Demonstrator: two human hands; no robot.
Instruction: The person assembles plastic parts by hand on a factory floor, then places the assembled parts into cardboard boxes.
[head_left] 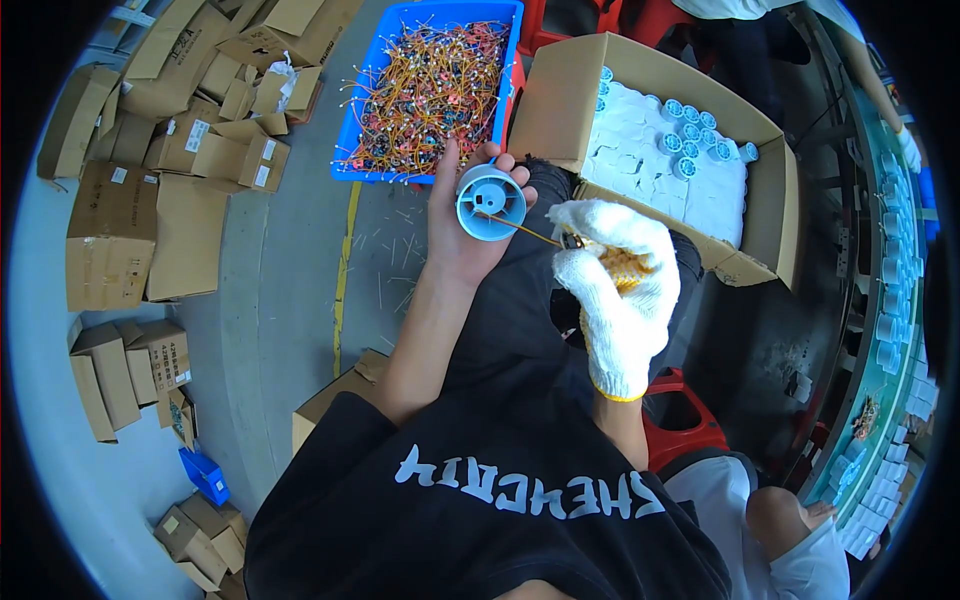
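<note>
Left hand: we see our bare left hand (462, 225) closed around a light-blue round plastic housing (490, 201), open end up, above our lap.
Right hand: our gloved right hand (618, 275) pinches a thin yellow wire (520, 227) running into the housing.
Behind: blue crate (372, 100) of tangled wire pieces; cardboard box (560, 95) of white-and-blue parts beside it.
Far right: conveyor (880, 330) carrying similar parts.

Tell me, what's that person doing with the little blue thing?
The bare left hand holds a round blue part up, open end toward the camera. The gloved right hand pinches a thin yellow wire that runs into the part. A blue bin of tangled wires and a box of more parts sit just ahead.
</note>
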